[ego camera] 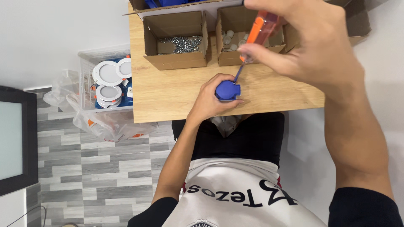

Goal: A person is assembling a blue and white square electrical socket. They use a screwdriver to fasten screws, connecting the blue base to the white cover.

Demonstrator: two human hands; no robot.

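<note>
Blue plastic part (227, 90) under the screwdriver (255, 38), fastening seemingly in progress.
Left of the wooden worktop (168, 92), a clear bin of round white light fittings (108, 80) stood on grey plank flooring. The left hand (212, 98) was closed around the part near the worktop's front edge; the right hand (311, 46) gripped the orange-handled screwdriver, tip on the part. Behind, a box of screws (181, 42) and a box of white caps (233, 38) remained stocked.

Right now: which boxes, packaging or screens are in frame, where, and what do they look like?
Left cardboard box: back of the wooden table, open, brown, holding screws.
Right cardboard box: beside it, open, brown, holding small white parts.
Clear plastic bin: left of the table, holding round white discs.
Dark-framed panel: far left, pale face; possibly a screen.
</note>
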